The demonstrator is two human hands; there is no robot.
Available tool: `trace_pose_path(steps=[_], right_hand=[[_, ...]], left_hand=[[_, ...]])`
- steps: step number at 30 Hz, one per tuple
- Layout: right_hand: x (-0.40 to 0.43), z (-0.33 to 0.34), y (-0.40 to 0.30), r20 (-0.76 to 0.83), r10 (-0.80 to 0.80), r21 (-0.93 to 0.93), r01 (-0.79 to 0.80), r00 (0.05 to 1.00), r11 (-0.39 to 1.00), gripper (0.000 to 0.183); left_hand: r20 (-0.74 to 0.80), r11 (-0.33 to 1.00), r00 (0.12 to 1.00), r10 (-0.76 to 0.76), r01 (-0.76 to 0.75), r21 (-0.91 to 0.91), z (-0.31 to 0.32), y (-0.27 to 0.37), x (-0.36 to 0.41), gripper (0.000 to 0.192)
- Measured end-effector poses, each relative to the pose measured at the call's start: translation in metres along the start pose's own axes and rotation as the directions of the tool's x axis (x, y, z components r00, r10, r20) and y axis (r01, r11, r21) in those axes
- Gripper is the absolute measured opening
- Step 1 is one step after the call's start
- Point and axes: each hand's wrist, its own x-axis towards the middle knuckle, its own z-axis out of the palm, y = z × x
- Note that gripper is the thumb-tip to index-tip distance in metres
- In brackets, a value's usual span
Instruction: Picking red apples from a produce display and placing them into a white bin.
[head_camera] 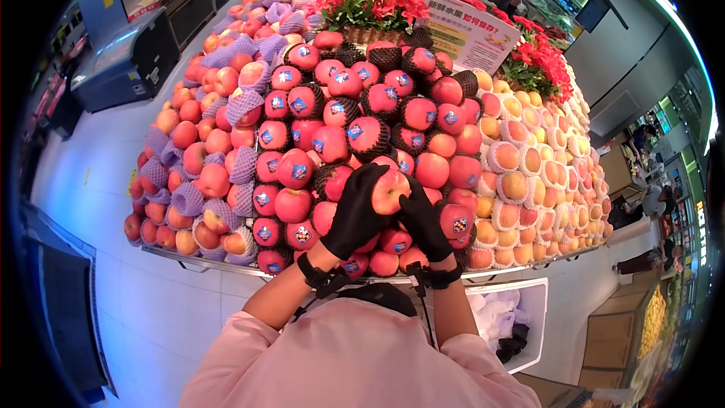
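Both my hands wear black gloves and hold one red-and-yellow apple (391, 191) between them, over the middle of the fruit display. My left hand (358, 209) grips its left side, and my right hand (423, 218) has its fingers against its right side. Around and below them lie many red apples with blue stickers (295, 168), several in black foam nets (368, 139). Apples with purple foam nets (244, 106) are heaped at the left. Yellow-pink fruits in white foam nets (514, 185) fill the right part.
Red artificial-looking flowers (376, 0) and a printed sign (467, 31) stand at the back of the display. A white foam box (535, 323) with white and black netting is on the floor at the lower right. The display's metal edge (226, 266) runs before me. People are in the distance.
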Motion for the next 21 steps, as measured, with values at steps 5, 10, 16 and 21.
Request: trace_pose_path(steps=[5,10,16,21], right_hand=[[-0.001,0.015,0.004,-0.079,-0.174,-0.327,0.139,0.982,0.935,0.047],[0.004,0.000,-0.001,0.008,-0.163,-0.419,0.152,0.987,0.895,0.047],[-0.008,0.020,-0.009,0.044,-0.042,-0.017,0.043,0.998,0.999,0.048],[-0.014,0.040,-0.015,0.063,-0.063,0.091,0.057,0.996,0.994,0.054]], left_hand=[[0.193,0.991,0.981,-0.029,0.003,0.133,-0.012,0.025,0.006,0.046],[0.209,0.743,0.905,-0.370,0.423,-0.518,-0.029,0.014,-0.012,0.071],[0.211,0.770,0.921,-0.327,0.390,-0.506,-0.031,0.012,-0.019,0.076],[0.314,0.726,0.917,-0.247,0.390,-0.567,-0.032,0.016,-0.018,0.080]])
